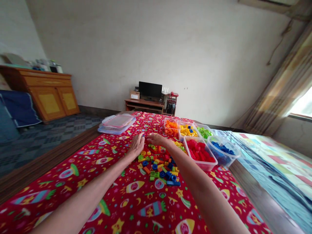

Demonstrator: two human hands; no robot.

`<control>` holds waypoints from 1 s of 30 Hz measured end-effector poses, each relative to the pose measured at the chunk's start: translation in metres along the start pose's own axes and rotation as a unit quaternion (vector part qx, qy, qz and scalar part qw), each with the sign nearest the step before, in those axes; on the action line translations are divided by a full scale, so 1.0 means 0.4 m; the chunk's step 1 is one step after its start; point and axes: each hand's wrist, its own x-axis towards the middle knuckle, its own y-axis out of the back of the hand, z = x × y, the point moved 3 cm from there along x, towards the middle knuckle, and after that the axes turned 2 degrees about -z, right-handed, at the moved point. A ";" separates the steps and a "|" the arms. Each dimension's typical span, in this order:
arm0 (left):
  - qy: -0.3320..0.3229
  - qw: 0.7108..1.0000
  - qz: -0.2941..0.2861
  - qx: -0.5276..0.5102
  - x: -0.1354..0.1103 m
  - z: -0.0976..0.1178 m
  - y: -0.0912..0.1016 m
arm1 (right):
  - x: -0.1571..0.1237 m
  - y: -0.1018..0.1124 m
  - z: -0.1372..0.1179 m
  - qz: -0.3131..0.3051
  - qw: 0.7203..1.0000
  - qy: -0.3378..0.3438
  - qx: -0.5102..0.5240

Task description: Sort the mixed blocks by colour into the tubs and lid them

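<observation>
Over the far side of the brick pile, my left hand [137, 143] is closed, with a small blue building brick [143, 136] at its fingertips. My right hand [156, 139] reaches in from the right, fingers pointing at the left hand and seemingly a little apart; I make out nothing in them. Below both hands lies a loose pile of mixed toy bricks [155, 167] in blue, green, yellow, orange and red. My right forearm hides part of the pile's right side.
Right of the pile stand plastic tubs of orange bricks [171, 127], yellow bricks [188, 130], green bricks [204, 132], red bricks [199, 150] and blue bricks [222, 148]. Stacked lids [117, 123] lie at the back left. A red patterned cloth [97, 175] covers the table.
</observation>
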 end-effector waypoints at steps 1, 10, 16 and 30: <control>0.006 1.000 0.016 0.016 0.002 -0.003 0.001 | -0.005 -0.003 -0.001 -0.013 1.000 0.005 -0.003; -0.006 0.985 -0.161 0.056 -0.003 -0.004 -0.005 | -0.151 0.051 -0.028 -0.070 0.997 0.035 0.025; -0.093 0.963 -0.245 -0.061 -0.017 0.039 -0.014 | -0.246 0.087 -0.009 0.001 0.999 -0.024 0.031; -0.126 0.942 -0.291 -0.107 -0.017 0.117 -0.034 | -0.293 0.080 -0.049 -0.070 0.994 -0.054 -0.067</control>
